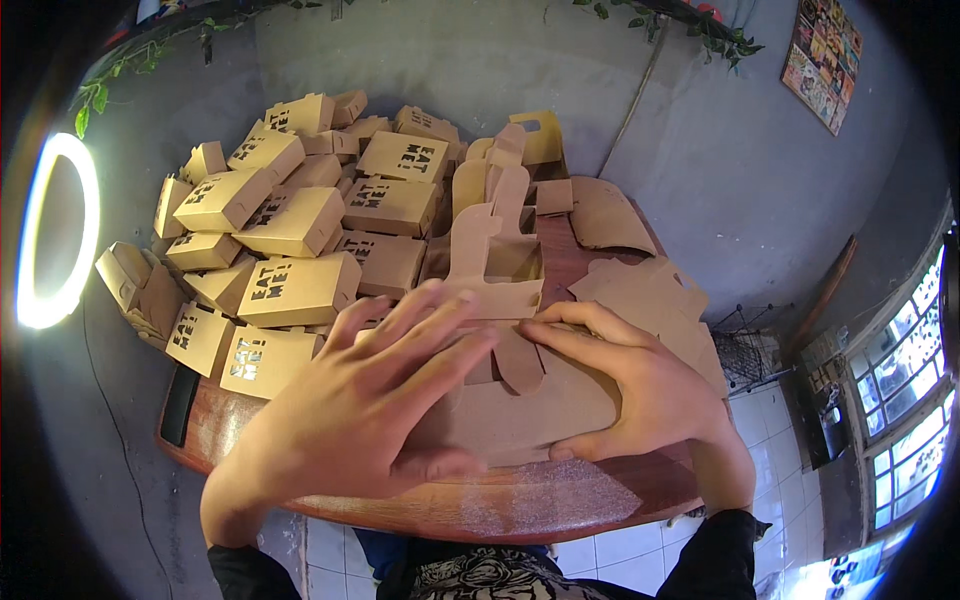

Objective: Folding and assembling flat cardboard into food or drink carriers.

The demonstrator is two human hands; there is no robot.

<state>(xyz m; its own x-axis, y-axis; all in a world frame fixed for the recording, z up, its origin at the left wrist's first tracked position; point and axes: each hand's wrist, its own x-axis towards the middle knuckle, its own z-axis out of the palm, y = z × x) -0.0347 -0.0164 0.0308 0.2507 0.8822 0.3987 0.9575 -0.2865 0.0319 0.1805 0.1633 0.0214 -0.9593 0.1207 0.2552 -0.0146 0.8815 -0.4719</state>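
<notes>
A brown cardboard box (530, 415), partly folded, lies near the table's front edge with a rounded flap (519, 365) standing on it. My left hand (375, 400) is over its left side with the fingers spread; whether the fingertips touch the card is unclear. Around the right side is my right hand (645, 385), its fingers along the far edge and the thumb at the near edge, gripping the box. Just beyond my fingers stand open boxes (510, 260) with raised flaps and visible insides.
Closed cardboard boxes (290, 220) with dark lettering are heaped at the left and back of the wooden table (480, 510). Flat cardboard blanks (640, 295) lie at the right. A bright ring light (58, 232) glows at far left, and a wire rack (745, 345) stands beyond the table's right edge.
</notes>
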